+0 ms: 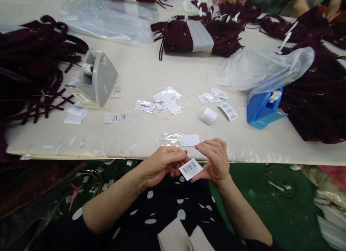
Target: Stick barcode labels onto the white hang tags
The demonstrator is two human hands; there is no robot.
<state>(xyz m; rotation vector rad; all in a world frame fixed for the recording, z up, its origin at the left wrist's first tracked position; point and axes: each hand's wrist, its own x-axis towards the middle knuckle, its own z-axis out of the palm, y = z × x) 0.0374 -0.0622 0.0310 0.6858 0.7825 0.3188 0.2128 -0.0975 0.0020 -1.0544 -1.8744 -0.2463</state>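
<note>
A small white barcode label (190, 169) is at the front edge of the table, between my two hands. My left hand (164, 166) is closed in a pinch at the label's left side, and a small orange-red spot shows at its thumb tip. My right hand (215, 160) has its thumb against the label's lower right edge, while its fingers stand apart from the thumb. Just beyond the right fingertips lies a blank white tag (190, 140), partly over or in a clear plastic sleeve (171, 138); which one I cannot tell.
Shiny white tags (166, 99) are piled mid-table. A grey label dispenser (101, 80) stands left, a blue dispenser (261, 108) right. Near it are a label roll (208, 116) and a barcode strip (228, 111). Dark maroon bags (175, 36) and clear plastic (108, 22) lie behind.
</note>
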